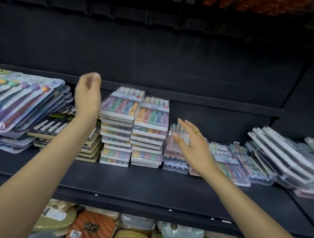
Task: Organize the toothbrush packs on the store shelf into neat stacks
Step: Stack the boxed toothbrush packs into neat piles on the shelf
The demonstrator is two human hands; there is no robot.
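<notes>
1. We see two squared stacks of toothbrush packs (133, 128) standing side by side in the middle of the shelf (149, 183); to their right, more packs (228, 165) lie slumped and fanned out.
2. Our left hand (87, 99) is raised beside the left stack, fingers loosely curled and holding nothing.
3. Our right hand (192, 147) hovers over the low pile (176, 155) just right of the stacks, fingers spread apart and straight; whether they touch it we cannot tell, as the hand is blurred.
4. The packs look like light, stiff clear plastic cases, probably slick against each other, so a pile may slide when pushed.
5. We judge the best hold is across a pack's long edges, thumb opposite fingers, lifting a few at once and squaring them before setting down.
</notes>
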